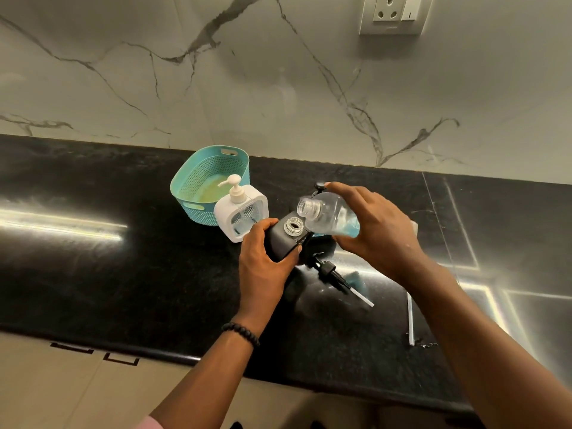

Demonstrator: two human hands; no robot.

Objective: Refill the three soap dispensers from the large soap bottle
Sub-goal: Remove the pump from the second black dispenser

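Observation:
My left hand (263,258) grips a black square soap dispenser (286,238) with its threaded neck uncapped. In my right hand (371,230) a clear large soap bottle (328,216) holding blue liquid is tilted, and its uncapped mouth hangs just above and to the right of the dispenser's neck. No liquid is visibly flowing. A white square dispenser (241,212) with its pump fitted stands to the left. A black pump head with a white tube (337,280) lies on the black countertop (123,274) in front of the dispenser. Another black pump top (319,186) peeks out behind my right fingers.
A teal perforated basket (210,178) stands behind the white dispenser. A white stick-like piece (410,320) lies on the counter at right. The marble wall behind carries a power socket (391,13). Cabinet fronts run below the counter's front edge.

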